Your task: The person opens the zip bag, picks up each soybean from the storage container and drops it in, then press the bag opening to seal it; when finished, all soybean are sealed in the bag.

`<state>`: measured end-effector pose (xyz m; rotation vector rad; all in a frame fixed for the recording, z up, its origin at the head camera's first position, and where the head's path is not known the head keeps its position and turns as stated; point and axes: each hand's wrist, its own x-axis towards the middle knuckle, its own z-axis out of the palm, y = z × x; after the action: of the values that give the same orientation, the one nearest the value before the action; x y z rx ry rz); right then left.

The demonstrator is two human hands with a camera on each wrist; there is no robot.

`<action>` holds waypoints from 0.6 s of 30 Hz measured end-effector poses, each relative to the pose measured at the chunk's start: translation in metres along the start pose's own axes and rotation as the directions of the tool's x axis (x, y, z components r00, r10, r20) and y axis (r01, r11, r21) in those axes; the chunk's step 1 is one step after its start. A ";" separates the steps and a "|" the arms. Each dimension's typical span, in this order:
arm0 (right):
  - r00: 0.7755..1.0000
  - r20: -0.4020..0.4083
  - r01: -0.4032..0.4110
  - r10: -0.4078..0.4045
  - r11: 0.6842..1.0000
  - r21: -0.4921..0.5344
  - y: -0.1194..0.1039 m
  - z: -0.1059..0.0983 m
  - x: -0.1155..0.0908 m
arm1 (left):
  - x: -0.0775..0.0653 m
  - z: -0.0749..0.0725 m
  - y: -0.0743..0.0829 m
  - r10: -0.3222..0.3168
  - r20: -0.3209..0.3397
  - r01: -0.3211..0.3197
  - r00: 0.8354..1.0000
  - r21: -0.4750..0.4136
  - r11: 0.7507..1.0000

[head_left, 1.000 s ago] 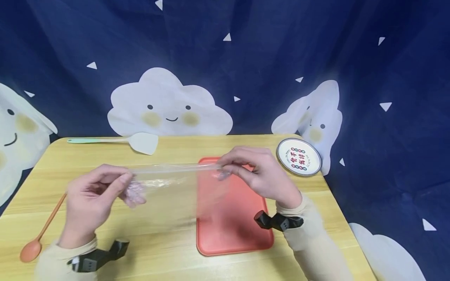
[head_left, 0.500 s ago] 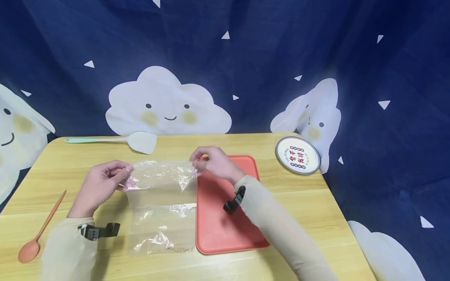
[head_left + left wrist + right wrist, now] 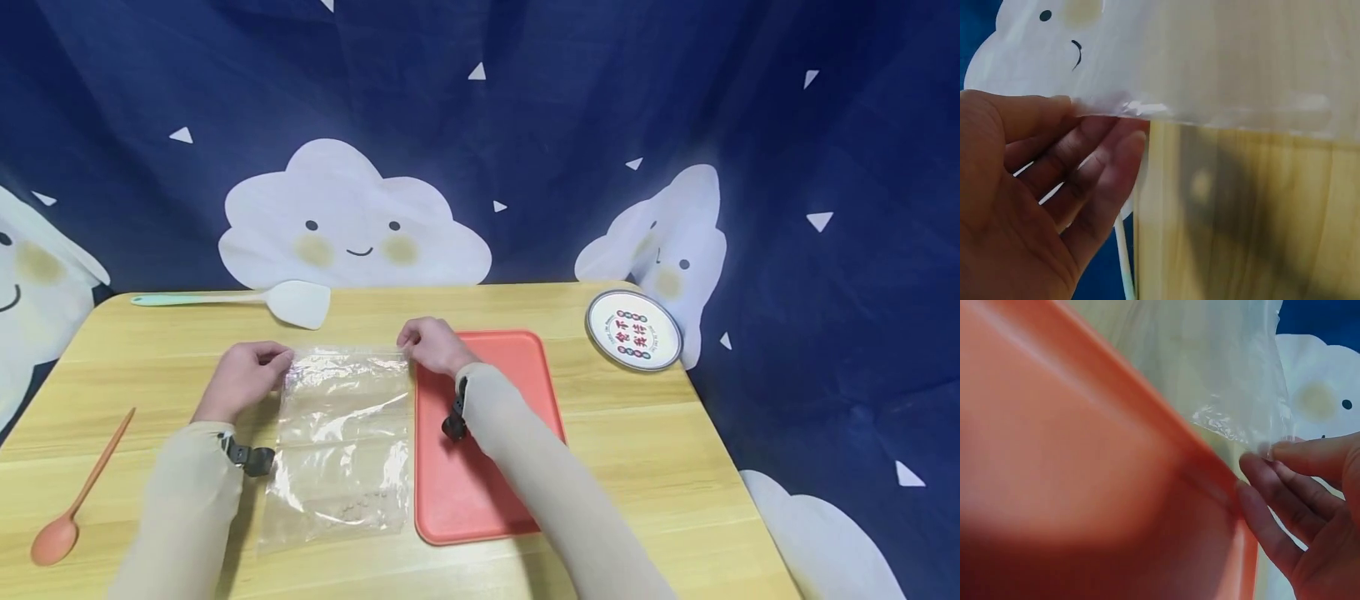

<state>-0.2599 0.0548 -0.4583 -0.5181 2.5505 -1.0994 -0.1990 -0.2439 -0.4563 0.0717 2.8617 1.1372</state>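
A clear plastic bag (image 3: 341,442) lies spread on the table, left of a red tray (image 3: 480,508). My left hand (image 3: 243,379) pinches its far left corner; in the left wrist view the thumb and a finger of the left hand (image 3: 1054,162) grip the bag's edge (image 3: 1210,115). At the far right corner, my right hand (image 3: 435,344) pinches the bag beside the tray's left rim. In the right wrist view, fingertips of the right hand (image 3: 1297,494) hold the bag's corner (image 3: 1229,419), one finger by the tray's rim (image 3: 1210,469).
A spatula (image 3: 292,302) with a pale green handle lies along the table's back edge. An orange spoon (image 3: 56,537) is at the left. A round white plate (image 3: 633,330) with red characters sits at the back right. A dark blue cloud-patterned curtain (image 3: 540,100) hangs behind.
The bag has come down from the air and now lies flat on the table. My right hand has moved left, from over the tray to its left rim; both hands keep hold.
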 end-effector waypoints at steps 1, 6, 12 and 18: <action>1.000 0.001 -0.010 0.010 1.000 -0.013 0.000 0.001 0.001 | 0.002 0.001 -0.001 -0.005 0.006 0.005 1.000 0.011 1.000; 0.999 0.007 -0.033 0.033 0.999 -0.016 0.001 0.003 0.003 | 0.008 0.006 -0.004 -0.044 0.034 0.042 0.998 0.063 0.997; 0.999 -0.026 0.019 -0.020 0.999 -0.037 0.005 -0.001 0.001 | 0.010 0.011 -0.003 -0.119 0.043 0.112 0.992 0.138 0.984; 0.999 -0.037 0.034 -0.039 0.992 -0.124 0.012 -0.025 -0.014 | 0.006 0.009 -0.003 -0.128 0.025 0.121 0.991 0.202 0.972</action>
<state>-0.2607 0.0841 -0.4483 -0.5820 2.6655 -0.9781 -0.2043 -0.2398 -0.4652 -0.0751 2.8898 0.8155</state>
